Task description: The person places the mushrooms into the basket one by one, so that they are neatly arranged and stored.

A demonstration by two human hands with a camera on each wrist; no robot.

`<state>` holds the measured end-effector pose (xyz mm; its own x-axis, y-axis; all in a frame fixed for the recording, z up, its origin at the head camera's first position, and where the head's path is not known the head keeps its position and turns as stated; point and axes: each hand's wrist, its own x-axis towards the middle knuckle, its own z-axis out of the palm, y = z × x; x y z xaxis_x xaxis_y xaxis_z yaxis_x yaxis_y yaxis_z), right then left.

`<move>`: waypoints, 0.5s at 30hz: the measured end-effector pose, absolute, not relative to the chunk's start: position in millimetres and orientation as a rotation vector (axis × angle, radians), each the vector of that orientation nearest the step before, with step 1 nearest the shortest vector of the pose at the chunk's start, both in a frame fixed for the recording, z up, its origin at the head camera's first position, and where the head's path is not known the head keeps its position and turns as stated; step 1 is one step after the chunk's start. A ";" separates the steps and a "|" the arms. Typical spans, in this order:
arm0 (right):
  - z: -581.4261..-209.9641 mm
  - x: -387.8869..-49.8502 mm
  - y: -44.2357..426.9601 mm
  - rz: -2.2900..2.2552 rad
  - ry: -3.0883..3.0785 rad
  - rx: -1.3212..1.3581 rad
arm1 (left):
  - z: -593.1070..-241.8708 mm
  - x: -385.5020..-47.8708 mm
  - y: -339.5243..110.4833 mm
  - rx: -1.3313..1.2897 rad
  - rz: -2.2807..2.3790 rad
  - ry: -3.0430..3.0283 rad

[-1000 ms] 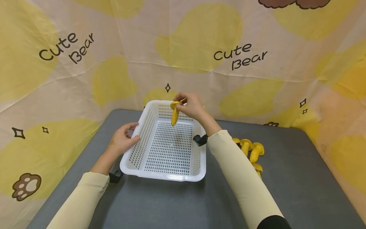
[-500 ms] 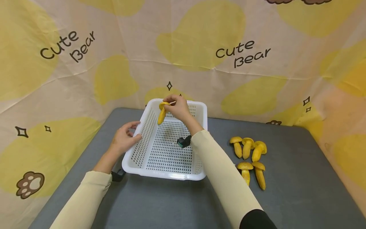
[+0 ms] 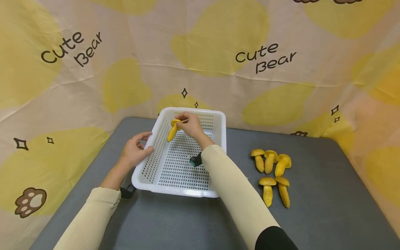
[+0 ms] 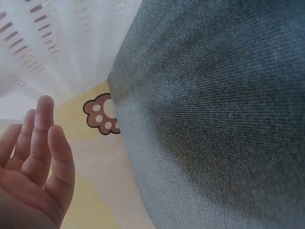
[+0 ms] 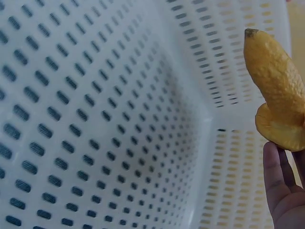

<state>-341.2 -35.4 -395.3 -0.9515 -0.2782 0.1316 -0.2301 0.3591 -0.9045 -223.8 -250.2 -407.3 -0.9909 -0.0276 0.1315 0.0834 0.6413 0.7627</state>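
Note:
A white perforated plastic basket [image 3: 178, 191] stands on the grey table. My left hand [image 3: 132, 152] rests at its left rim with thumb and index finger touching the edge. In the left wrist view the other fingers [image 4: 43, 138] extend loosely beside the basket's outer wall. My right hand [image 3: 191, 125] pinches a yellow mushroom [image 3: 173, 133] by its cap, inside the basket's outline near the left wall. The stem points down and left. In the right wrist view the mushroom [image 5: 276, 78] is apart from the perforated floor.
Several yellow mushrooms lie in two rows on the table right of the basket, among them a back-row mushroom [image 3: 258, 159] and a front-row mushroom [image 3: 283, 191]. A printed cloth [image 3: 218, 45] hangs behind the table [image 3: 325, 194].
My right hand has carried the mushroom left across the basket, then lower toward its left side. The left hand has stayed at the rim. The mushrooms on the right have come out from behind the sleeve.

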 end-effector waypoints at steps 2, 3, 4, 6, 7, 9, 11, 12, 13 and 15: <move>-398.8 -341.1 -36.8 -1.664 2.551 -0.491 | -406.4 -223.2 -252.1 -0.059 -1.279 -2.713; -400.1 -341.1 -37.7 -1.653 2.548 -0.502 | -406.2 -222.9 -253.3 -0.061 -1.285 -2.707; -401.2 -341.0 -38.5 -1.641 2.546 -0.510 | -405.9 -222.5 -254.5 -0.064 -1.289 -2.701; -403.3 -341.1 -39.9 -1.622 2.543 -0.528 | -405.5 -222.0 -256.3 -0.065 -1.299 -2.695; -404.4 -341.2 -40.2 -1.608 2.547 -0.528 | -405.5 -221.9 -256.7 -0.065 -1.301 -2.695; -406.5 -341.4 -39.8 -1.575 2.565 -0.527 | -405.7 -221.9 -256.5 -0.066 -1.302 -2.699; -408.9 -341.8 -38.5 -1.549 2.583 -0.515 | -406.2 -222.3 -255.4 -0.070 -1.300 -2.706; -410.2 -342.1 -37.6 -1.534 2.594 -0.508 | -406.5 -222.6 -254.5 -0.074 -1.298 -2.707; -411.5 -342.6 -36.8 -1.516 2.606 -0.500 | -406.9 -222.8 -253.6 -0.079 -1.296 -2.708; -414.5 -343.1 -35.3 -1.494 2.618 -0.483 | -407.6 -223.1 -251.8 -0.086 -1.302 -2.709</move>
